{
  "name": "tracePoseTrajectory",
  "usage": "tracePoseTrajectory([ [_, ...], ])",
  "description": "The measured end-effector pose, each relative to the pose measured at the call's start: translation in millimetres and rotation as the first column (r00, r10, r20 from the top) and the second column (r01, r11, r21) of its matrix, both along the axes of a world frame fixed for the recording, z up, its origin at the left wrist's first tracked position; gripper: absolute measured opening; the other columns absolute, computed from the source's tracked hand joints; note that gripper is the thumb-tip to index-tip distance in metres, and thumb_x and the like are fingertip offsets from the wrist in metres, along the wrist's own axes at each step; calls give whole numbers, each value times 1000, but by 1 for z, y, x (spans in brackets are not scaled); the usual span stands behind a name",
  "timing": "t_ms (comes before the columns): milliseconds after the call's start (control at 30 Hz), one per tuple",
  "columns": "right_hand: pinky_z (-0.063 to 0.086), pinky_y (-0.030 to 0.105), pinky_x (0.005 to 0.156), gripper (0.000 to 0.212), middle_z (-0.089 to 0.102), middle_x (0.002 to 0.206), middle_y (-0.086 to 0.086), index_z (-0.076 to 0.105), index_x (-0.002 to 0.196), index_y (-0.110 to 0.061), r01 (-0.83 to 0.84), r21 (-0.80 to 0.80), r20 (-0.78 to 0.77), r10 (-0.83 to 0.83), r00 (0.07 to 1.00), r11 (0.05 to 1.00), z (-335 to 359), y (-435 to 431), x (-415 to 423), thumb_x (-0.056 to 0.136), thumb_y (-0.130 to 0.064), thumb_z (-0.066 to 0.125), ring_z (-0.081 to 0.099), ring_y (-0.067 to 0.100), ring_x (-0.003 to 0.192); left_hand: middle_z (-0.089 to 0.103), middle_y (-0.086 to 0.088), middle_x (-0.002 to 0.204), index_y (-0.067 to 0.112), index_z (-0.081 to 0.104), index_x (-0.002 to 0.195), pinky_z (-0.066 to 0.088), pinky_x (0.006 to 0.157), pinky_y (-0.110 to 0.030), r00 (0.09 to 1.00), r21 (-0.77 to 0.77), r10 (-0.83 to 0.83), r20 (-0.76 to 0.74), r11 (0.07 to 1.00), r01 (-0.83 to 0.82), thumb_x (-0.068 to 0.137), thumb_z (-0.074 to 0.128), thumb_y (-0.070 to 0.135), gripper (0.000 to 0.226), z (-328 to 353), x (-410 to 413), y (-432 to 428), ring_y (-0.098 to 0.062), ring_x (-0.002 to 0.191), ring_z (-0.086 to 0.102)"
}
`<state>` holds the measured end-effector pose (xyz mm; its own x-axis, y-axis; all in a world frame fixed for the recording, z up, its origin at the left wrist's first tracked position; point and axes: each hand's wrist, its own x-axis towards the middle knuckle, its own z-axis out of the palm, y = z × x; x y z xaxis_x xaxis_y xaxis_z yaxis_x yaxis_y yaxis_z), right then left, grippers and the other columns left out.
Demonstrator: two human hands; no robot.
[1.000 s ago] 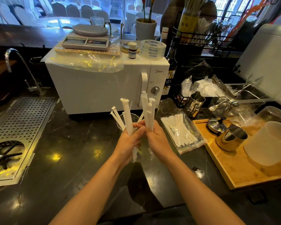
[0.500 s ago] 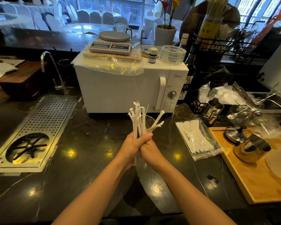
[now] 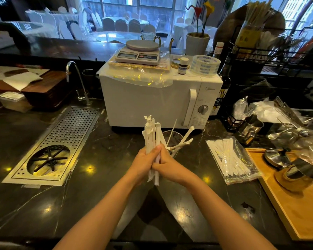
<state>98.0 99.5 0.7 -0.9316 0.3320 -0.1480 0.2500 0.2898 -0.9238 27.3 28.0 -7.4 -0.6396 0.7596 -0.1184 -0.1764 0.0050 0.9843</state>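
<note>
We clasp a bundle of paper-wrapped straws (image 3: 153,136) upright between both hands — our left hand (image 3: 143,164) and right hand (image 3: 170,167) curl round it, pressed together, above the dark surface (image 3: 98,177); just beyond stands a glass (image 3: 177,135) holding loose straws (image 3: 187,134); a bag of straws (image 3: 231,159) lies to the right.

- i'm on a single view, the head camera, sitting at the person's head and tilted forward and down over the dark counter (image 3: 101,177).
- it's close: forearms enter from the bottom edge, left hand (image 3: 143,164) and right hand (image 3: 170,166) mid-frame round the straw bundle (image 3: 153,138).
- wide lens, so the microwave (image 3: 148,103) and windows (image 3: 139,9) fit up top.
</note>
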Motion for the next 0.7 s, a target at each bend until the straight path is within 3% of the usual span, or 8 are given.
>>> tracePoseTrajectory([
  [100, 48, 34, 97, 59, 46, 128, 4, 30, 131, -24, -22, -52, 2, 22, 1000, 998, 12, 9, 1, 81, -12, 58, 49, 19, 117, 63, -4, 100, 13, 49, 121, 52, 83, -33, 1000, 1, -19, -5, 1000, 19, 87, 49, 29, 37, 2, -6, -2, -18, 97, 62],
  [233, 51, 10, 70, 55, 55, 108, -13, 40, 118, -36, 12, -104, -140, -27, 990, 995, 34, 17, -5, 76, -18, 70, 58, 5, 100, 62, 2, 96, 33, 56, 99, 55, 76, -25, 985, 36, -93, -148, 994, 99, 88, 46, 25, 16, 12, -8, 0, -13, 95, 62],
  [300, 49, 6, 60, 55, 57, 106, -13, 41, 113, -38, 64, -86, -190, -79, 979, 994, 39, 15, -10, 72, -21, 74, 58, 2, 93, 62, 2, 92, 34, 55, 90, 54, 75, -24, 968, 59, -94, -234, 992, 110, 90, 44, 20, 18, 15, -6, 2, -15, 93, 62],
  [400, 46, 5, 59, 50, 61, 107, -1, 48, 111, -26, 156, -34, -238, -159, 958, 987, 34, 6, -16, 69, -23, 75, 56, 1, 89, 59, 3, 89, 21, 57, 90, 53, 67, -15, 960, 56, -48, -274, 996, 66, 89, 44, 8, 19, 22, -2, 1, -8, 87, 58],
  [500, 45, 0, 61, 32, 59, 84, -9, 60, 105, -9, 244, -38, -316, -244, 917, 969, 23, -2, -18, 75, -15, 70, 56, -1, 78, 60, 2, 91, 20, 58, 96, 53, 75, -18, 944, 10, -83, -321, 996, 91, 88, 49, 9, 17, 19, -4, 0, -9, 92, 58],
  [567, 44, -1, 63, 22, 58, 79, -13, 62, 100, -8, 277, -71, -336, -285, 898, 958, 15, -4, -18, 79, -12, 66, 57, -1, 78, 61, 1, 93, 18, 57, 101, 51, 82, -23, 958, -23, -86, -273, 996, 83, 86, 52, 13, 16, 17, -3, -2, -13, 97, 58],
  [700, 46, 2, 66, 16, 58, 79, -12, 62, 98, -10, 286, -94, -331, -301, 894, 953, 1, -4, -21, 82, -13, 63, 59, -1, 77, 60, 1, 92, 17, 54, 103, 52, 77, -20, 972, -30, -86, -219, 996, 81, 86, 52, 12, 17, 12, 0, -2, -11, 94, 58],
])
